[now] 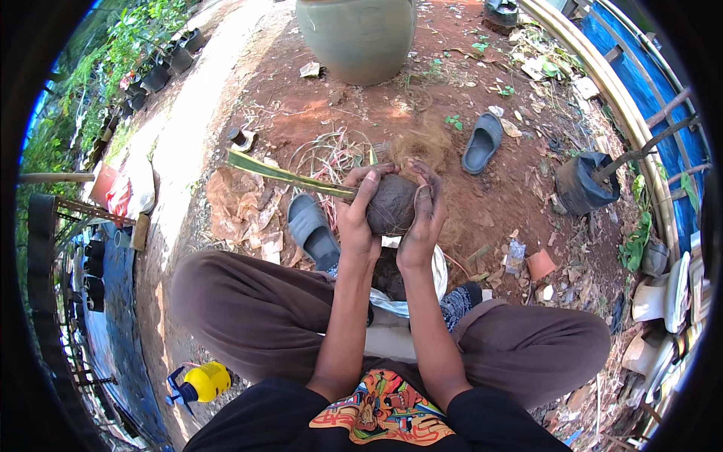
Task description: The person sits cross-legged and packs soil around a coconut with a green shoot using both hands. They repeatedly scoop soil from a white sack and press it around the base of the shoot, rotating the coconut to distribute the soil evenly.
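Note:
A round ball of dark soil (392,204) is cupped between my two hands, above the ground. My left hand (361,212) presses its left side, thumb on top. My right hand (425,217) curves around the right side, fingers bent over it. From the ball a long green leaf with yellow edges (282,174), like a snake plant's, sticks out leftward. Thin fibres cross the ball's surface. Below my wrists lies an open white sack (439,271) with dark soil (388,277) in it, partly hidden by my forearms.
Brown coconut fibre (421,141) and tangled plastic string (333,155) lie beyond my hands. Grey slides (483,141) rest on the red earth. A large glazed pot (356,39) stands ahead, a black plant bag (587,183) rightward. A yellow spray bottle (208,381) is at lower left.

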`<action>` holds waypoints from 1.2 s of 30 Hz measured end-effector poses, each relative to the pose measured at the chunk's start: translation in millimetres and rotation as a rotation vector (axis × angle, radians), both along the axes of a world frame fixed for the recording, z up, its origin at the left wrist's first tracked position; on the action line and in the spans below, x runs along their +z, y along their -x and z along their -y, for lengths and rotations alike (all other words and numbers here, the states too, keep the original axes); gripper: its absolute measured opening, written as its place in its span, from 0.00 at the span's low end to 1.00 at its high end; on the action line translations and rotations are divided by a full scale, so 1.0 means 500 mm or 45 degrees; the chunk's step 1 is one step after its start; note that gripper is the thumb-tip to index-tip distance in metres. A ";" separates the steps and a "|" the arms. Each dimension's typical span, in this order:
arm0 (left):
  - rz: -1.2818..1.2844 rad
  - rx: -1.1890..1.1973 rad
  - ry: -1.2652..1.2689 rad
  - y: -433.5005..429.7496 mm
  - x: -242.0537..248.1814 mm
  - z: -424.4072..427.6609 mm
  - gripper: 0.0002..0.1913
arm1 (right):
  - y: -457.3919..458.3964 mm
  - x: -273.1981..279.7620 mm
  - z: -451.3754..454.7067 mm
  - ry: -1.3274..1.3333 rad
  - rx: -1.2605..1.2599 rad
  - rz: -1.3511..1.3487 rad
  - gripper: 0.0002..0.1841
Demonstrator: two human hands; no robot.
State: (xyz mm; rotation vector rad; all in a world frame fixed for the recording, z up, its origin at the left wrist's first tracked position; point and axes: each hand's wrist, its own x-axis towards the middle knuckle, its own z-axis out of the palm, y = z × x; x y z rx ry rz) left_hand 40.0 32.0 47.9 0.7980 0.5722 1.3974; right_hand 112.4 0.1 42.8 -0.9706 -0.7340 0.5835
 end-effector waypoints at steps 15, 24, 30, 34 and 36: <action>0.061 -0.118 -0.113 0.012 -0.005 -0.005 0.25 | 0.008 0.026 0.004 0.056 0.204 -0.491 0.22; 0.315 -0.227 0.254 -0.034 -0.004 0.032 0.17 | -0.009 -0.001 0.005 0.093 -0.164 -0.226 0.21; 0.053 -0.047 -0.081 -0.012 -0.001 -0.008 0.20 | -0.003 0.007 -0.001 0.091 0.150 -0.595 0.26; 0.388 -0.164 0.023 -0.009 -0.010 0.001 0.21 | 0.015 -0.014 0.001 -0.130 -0.145 0.191 0.27; 0.357 -0.129 0.071 -0.021 -0.016 0.016 0.21 | 0.011 -0.022 0.002 -0.171 -0.294 0.296 0.28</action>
